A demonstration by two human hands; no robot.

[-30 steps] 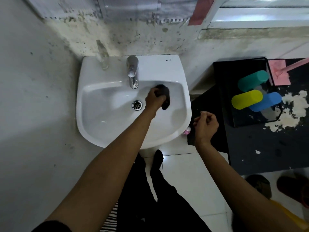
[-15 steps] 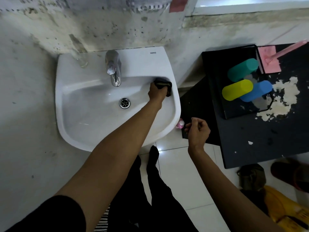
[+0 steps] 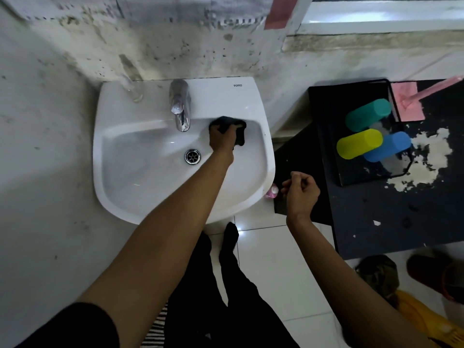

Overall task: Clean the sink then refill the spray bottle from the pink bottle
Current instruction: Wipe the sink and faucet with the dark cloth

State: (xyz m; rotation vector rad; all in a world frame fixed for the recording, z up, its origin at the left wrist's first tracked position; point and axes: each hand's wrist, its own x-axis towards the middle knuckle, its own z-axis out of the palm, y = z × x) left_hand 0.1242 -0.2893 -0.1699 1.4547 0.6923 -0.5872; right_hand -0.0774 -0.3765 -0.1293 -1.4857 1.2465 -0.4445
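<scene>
White porcelain sink (image 3: pixel 140 192) gets wiped: the left hand (image 3: pixel 222 143) has its fingers clamped on a dark cloth (image 3: pixel 232 126), pressed to the basin's back wall beside the tap (image 3: pixel 179 106). The right hand (image 3: pixel 301 190) hangs curled in a loose fist, empty, out of the way. A pink bottle (image 3: pixel 272 192), probably the refill, peeks from under the rim.

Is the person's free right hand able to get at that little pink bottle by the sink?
Probably yes: the right hand hovers empty just beside the pink bottle, though the sink rim overhangs it.
</scene>
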